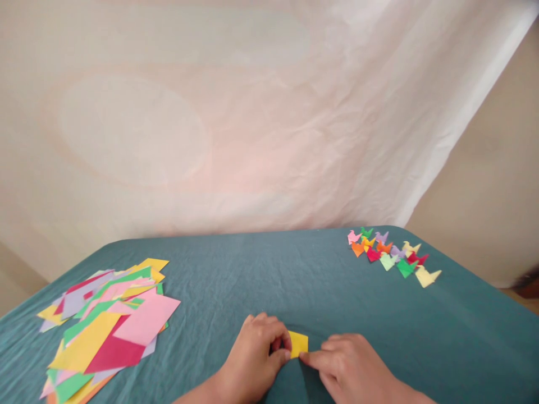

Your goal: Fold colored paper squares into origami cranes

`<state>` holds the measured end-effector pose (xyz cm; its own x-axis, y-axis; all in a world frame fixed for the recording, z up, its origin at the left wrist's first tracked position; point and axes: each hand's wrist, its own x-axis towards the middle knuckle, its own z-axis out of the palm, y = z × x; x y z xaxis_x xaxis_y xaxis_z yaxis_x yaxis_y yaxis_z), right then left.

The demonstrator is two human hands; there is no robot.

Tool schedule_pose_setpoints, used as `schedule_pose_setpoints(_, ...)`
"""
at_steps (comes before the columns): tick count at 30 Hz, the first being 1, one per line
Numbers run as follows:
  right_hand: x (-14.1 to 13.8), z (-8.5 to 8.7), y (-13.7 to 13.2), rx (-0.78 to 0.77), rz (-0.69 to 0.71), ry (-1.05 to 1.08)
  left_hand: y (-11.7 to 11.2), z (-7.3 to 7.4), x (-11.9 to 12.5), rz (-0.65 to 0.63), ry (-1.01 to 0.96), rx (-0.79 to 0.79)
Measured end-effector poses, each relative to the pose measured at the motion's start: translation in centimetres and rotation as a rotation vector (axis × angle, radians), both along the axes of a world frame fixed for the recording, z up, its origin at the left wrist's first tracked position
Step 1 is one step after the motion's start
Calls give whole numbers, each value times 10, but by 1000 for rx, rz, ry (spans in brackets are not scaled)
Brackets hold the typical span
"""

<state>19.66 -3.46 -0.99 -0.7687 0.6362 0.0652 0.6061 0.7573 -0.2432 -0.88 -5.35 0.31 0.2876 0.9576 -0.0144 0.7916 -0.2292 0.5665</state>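
Observation:
A small piece of folded yellow paper [300,343] lies on the teal cloth near the front middle of the table. My left hand [257,359] is closed on its left side, thumb and fingers pinching that edge and covering part of it. From the right, my right hand [351,365] reaches in with the index finger stretched out, its tip touching the lower right corner of the paper. The other fingers of that hand are bent and partly hidden, and they grip nothing that I can see.
Loose sheets of coloured paper [103,331] are piled at the left of the teal tablecloth [236,280]. Several small folded paper birds [385,255] stand in rows at the back right. Behind the table hangs a pale cloth [269,129].

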Motion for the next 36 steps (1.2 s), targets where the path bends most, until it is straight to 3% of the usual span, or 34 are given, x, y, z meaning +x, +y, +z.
schedule_pose_setpoints(8, 3, 1, 0, -4, -55, 42, 2, -12, -7, -129, 29, 93)
schedule_pose_setpoints(16, -1, -10, -5, 315, 53, -105, 0, 9, -13, -447, 424, 245)
schedule_pose_setpoints(20, -3, -17, -6, 431, 113, -184, -1, 7, -15, -547, 571, 276)
schedule_pose_setpoints(25, -2, -17, -5, 472, 155, -196, -3, 14, -17, -538, 594, 191)
schedule_pose_setpoints(28, -2, -19, -5, 509, 165, -167, -5, 28, -13, -500, 475, 89)
schedule_pose_setpoints(30, -3, -21, -4, 532, 165, -130, -5, 34, -6, -408, 335, 57)
schedule_pose_setpoints(32, -3, -23, -2, 547, 163, -100, -1, 33, 3, -298, 207, 76)
schedule_pose_setpoints(36, 1, -16, 2, 449, 83, -77, 16, 20, 20, -271, 182, 68)
